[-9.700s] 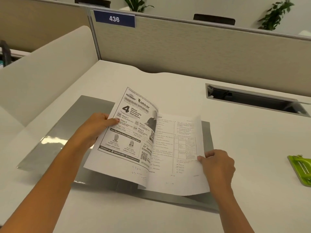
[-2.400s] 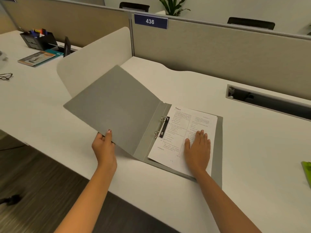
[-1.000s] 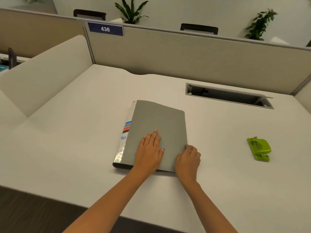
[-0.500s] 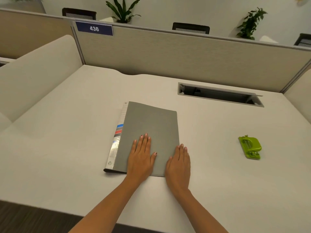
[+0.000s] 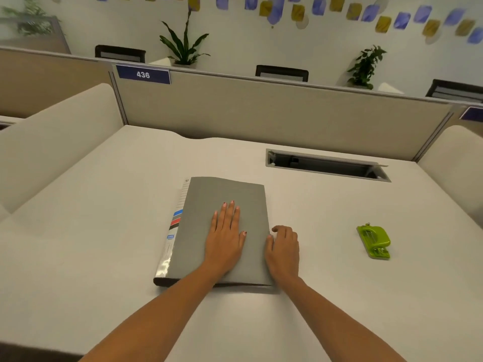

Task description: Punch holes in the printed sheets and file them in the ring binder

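Observation:
The grey ring binder (image 5: 227, 192) lies closed and flat on the white desk (image 5: 91, 244), its labelled spine to the left. The printed sheets are hidden inside it. My left hand (image 5: 226, 236) rests flat on the cover, fingers spread and pointing away from me. My right hand (image 5: 283, 249) sits at the binder's right edge with its fingers curled, thumb touching the cover's edge. It holds nothing that I can see. A green hole punch (image 5: 375, 241) lies on the desk well to the right of both hands.
A cable slot (image 5: 326, 165) is cut into the desk behind the binder, at the right. Beige partitions (image 5: 261, 111) close off the back, with curved dividers at both sides. The desk's near edge runs along the bottom left.
The binder went from open, with sheets on its rings, to closed. Over the last half second my right hand's fingers curled and shifted to the binder's right edge; my left hand stays flat.

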`<action>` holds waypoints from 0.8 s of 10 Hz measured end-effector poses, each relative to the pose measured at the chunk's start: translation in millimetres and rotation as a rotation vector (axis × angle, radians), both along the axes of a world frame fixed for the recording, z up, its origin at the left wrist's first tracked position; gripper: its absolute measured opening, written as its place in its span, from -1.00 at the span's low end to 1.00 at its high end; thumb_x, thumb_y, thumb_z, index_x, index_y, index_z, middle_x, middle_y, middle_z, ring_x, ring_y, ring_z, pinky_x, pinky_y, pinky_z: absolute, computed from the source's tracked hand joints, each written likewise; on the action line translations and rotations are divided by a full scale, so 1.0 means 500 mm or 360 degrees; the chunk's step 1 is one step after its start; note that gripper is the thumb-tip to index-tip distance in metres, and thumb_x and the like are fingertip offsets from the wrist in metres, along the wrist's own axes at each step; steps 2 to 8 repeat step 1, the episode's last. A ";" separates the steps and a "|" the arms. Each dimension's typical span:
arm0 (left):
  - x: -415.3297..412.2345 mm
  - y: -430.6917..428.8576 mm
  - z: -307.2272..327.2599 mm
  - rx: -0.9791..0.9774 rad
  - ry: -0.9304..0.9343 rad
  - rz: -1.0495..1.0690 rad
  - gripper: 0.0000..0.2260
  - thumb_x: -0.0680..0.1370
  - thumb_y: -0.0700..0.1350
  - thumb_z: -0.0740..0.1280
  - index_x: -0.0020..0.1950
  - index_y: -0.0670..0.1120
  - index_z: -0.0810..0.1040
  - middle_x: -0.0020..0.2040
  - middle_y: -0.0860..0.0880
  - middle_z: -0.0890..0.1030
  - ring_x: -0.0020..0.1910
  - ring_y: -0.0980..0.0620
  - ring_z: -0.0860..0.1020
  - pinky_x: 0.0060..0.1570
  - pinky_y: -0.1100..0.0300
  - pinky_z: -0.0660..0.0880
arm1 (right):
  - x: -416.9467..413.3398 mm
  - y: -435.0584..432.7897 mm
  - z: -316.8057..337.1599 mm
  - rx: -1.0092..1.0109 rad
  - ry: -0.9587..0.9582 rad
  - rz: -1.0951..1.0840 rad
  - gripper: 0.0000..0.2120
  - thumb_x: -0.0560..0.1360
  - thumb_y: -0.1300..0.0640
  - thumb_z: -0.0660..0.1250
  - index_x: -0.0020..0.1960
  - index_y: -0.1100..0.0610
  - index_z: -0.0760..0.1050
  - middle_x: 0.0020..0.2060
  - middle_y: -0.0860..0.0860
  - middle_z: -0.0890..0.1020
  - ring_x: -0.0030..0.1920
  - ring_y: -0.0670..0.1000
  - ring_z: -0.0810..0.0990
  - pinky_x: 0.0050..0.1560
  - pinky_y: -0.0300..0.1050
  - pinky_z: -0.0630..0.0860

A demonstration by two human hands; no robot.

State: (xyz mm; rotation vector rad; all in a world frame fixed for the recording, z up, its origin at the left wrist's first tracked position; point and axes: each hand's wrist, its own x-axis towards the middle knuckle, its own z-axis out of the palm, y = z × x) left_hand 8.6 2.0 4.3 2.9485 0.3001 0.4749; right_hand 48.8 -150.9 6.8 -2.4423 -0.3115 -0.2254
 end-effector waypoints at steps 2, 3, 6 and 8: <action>0.044 0.005 0.030 -0.0033 -0.0121 -0.0017 -0.40 0.58 0.09 -0.01 0.54 -0.20 0.07 0.56 -0.15 0.11 0.53 -0.14 0.09 0.46 0.00 -0.11 | 0.027 0.000 0.029 0.0140 -0.0071 -0.0002 -0.65 0.60 0.04 0.03 0.28 0.10 0.43 0.26 -0.01 0.51 0.30 0.03 0.41 0.31 -0.11 0.33; 0.044 0.005 0.030 -0.0033 -0.0121 -0.0017 -0.40 0.58 0.09 -0.01 0.54 -0.20 0.07 0.56 -0.15 0.11 0.53 -0.14 0.09 0.46 0.00 -0.11 | 0.027 0.000 0.029 0.0140 -0.0071 -0.0002 -0.65 0.60 0.04 0.03 0.28 0.10 0.43 0.26 -0.01 0.51 0.30 0.03 0.41 0.31 -0.11 0.33; 0.044 0.005 0.030 -0.0033 -0.0121 -0.0017 -0.40 0.58 0.09 -0.01 0.54 -0.20 0.07 0.56 -0.15 0.11 0.53 -0.14 0.09 0.46 0.00 -0.11 | 0.027 0.000 0.029 0.0140 -0.0071 -0.0002 -0.65 0.60 0.04 0.03 0.28 0.10 0.43 0.26 -0.01 0.51 0.30 0.03 0.41 0.31 -0.11 0.33; 0.044 0.005 0.030 -0.0033 -0.0121 -0.0017 -0.40 0.58 0.09 -0.01 0.54 -0.20 0.07 0.56 -0.15 0.11 0.53 -0.14 0.09 0.46 0.00 -0.11 | 0.027 0.000 0.029 0.0140 -0.0071 -0.0002 -0.65 0.60 0.04 0.03 0.28 0.10 0.43 0.26 -0.01 0.51 0.30 0.03 0.41 0.31 -0.11 0.33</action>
